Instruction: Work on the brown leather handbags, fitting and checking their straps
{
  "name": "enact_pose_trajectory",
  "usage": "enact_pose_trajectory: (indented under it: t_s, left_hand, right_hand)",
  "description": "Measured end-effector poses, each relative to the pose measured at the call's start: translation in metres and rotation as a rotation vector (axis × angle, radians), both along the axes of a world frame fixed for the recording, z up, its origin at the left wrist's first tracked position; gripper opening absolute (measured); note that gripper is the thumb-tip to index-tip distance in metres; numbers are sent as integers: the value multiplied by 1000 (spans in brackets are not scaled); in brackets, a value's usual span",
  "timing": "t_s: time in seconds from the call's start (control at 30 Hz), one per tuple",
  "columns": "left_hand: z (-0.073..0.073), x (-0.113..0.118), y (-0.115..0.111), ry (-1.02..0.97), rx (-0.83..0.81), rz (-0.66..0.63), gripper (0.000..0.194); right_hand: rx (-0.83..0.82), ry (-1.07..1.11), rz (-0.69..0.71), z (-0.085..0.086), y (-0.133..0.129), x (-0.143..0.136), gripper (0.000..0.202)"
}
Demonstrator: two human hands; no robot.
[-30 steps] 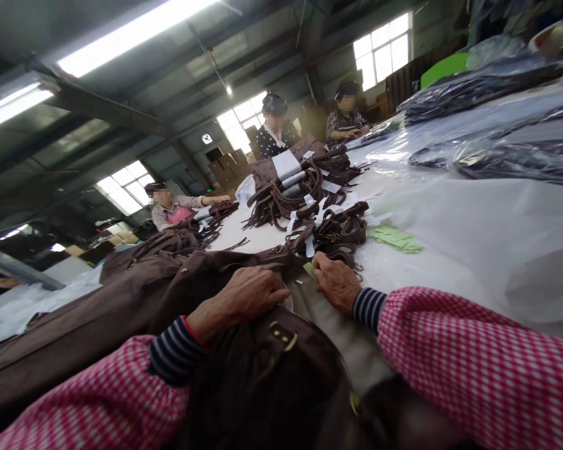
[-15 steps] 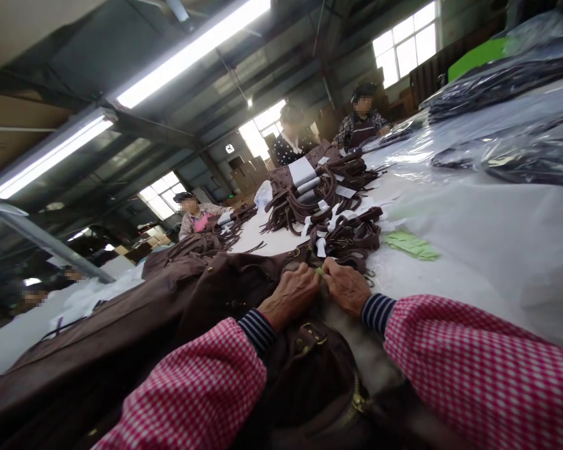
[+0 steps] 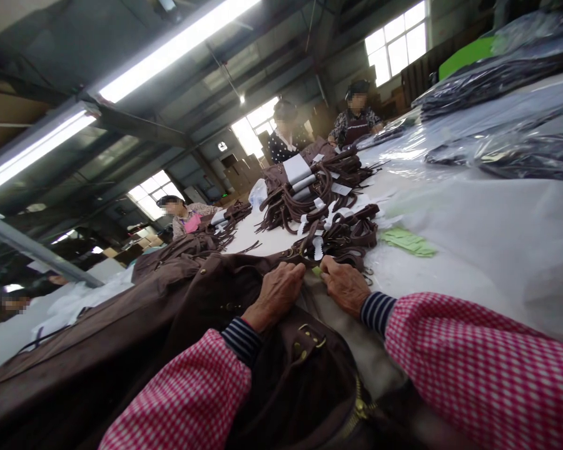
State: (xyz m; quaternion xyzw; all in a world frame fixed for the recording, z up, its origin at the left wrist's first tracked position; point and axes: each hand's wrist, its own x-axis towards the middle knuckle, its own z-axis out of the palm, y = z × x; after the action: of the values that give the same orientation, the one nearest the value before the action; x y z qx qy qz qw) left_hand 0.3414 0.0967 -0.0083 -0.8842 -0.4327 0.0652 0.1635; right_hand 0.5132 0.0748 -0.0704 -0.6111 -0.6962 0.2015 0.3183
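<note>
A dark brown bag with a brass buckle and a brass zipper lies in front of me, its pale grey-beige lining showing at the opening. My left hand is closed at the lining's far edge, knuckles up; its fingertips are hidden. A short way to the right, my right hand pinches a small light green slip at the same edge. Just beyond both hands lies a heap of brown straps with white paper tags.
Stacked brown bags with handles stand farther back on the white table. Light green slips lie to the right. Plastic-wrapped dark goods fill the far right. More brown fabric spreads leftward. Several people work across the table.
My left hand has moved left, away from my right hand, widening the gap between them. More of the lining and the green slip shows. The view has shifted slightly.
</note>
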Motion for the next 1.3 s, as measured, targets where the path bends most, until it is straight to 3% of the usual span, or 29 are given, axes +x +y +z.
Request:
enact_pose_trajectory:
  t_s: [0.13,0.33,0.47,0.57,0.63,0.73,0.83,1.17,1.3]
  left_hand:
    - [4,-6,-2,-104,-56,23,14]
    - [-11,-4,-12,-331,-84,88,8]
    - [-17,11,-27,-99,-99,-111,11]
    - [-11,13,-34,-20,-184,-198,8]
    - [-3,5,-34,-34,-251,-184,9]
    - [8,-13,-29,-57,-237,-170,26]
    - [13,-24,-24,-6,-206,-178,23]
    - [1,-12,-25,148,-117,-144,12]
    - [4,-9,-27,177,-108,-173,10]
  right_hand:
    - [1,-16,-1,-2,1,-1,10]
    - [20,-38,2,-5,3,-1,9]
    - [40,-23,39,-6,3,-2,9]
    - [38,21,56,-6,4,-3,7]
    - [45,45,56,-6,4,-2,5]
    - [64,79,66,-6,3,0,4]
    - [63,100,74,-5,2,1,5]
    - [74,114,100,-7,2,2,6]
    - [101,141,114,-8,1,2,6]
